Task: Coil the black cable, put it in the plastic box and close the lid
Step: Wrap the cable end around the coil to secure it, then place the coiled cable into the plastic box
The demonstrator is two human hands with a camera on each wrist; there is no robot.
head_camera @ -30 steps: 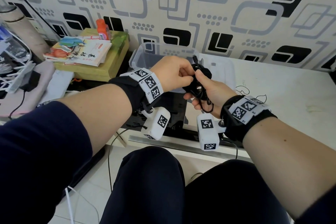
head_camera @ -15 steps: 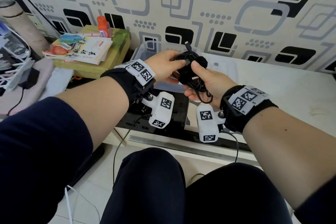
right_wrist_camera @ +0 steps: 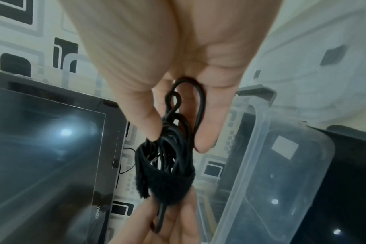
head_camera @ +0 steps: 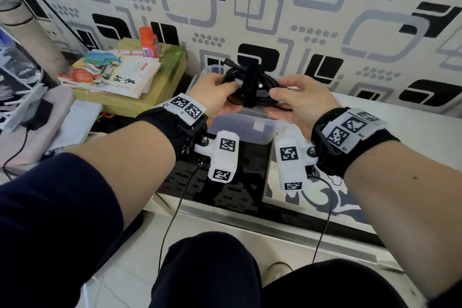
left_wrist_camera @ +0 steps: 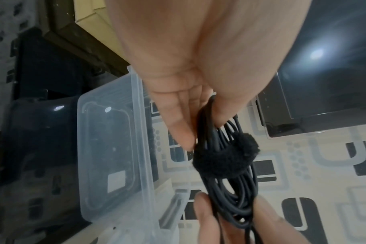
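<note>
The black cable (head_camera: 267,84) is coiled into a bundle with a black fabric strap (head_camera: 251,85) wrapped round its middle. It lies crosswise between both hands, just above the open clear plastic box (head_camera: 240,130). My left hand (head_camera: 222,87) pinches the bundle's left end and my right hand (head_camera: 285,92) pinches its right end. In the left wrist view, thumb and fingers (left_wrist_camera: 178,128) clamp the cable (left_wrist_camera: 226,189) above the strap (left_wrist_camera: 224,158), beside the box (left_wrist_camera: 107,148). The right wrist view shows the cable loops (right_wrist_camera: 178,132), the strap (right_wrist_camera: 169,186) and the box (right_wrist_camera: 282,173). I see no lid.
A stack of books (head_camera: 117,75) and an orange bottle (head_camera: 148,41) sit on a yellow-green carton to the left. The box stands on a black glass top (head_camera: 237,182) against the patterned wall. A white surface (head_camera: 400,132) extends right. A dark screen (right_wrist_camera: 42,148) shows behind.
Both hands have moved forward and apart over the box. The bundle, held upright in the right hand before, now lies sideways between the two hands.
</note>
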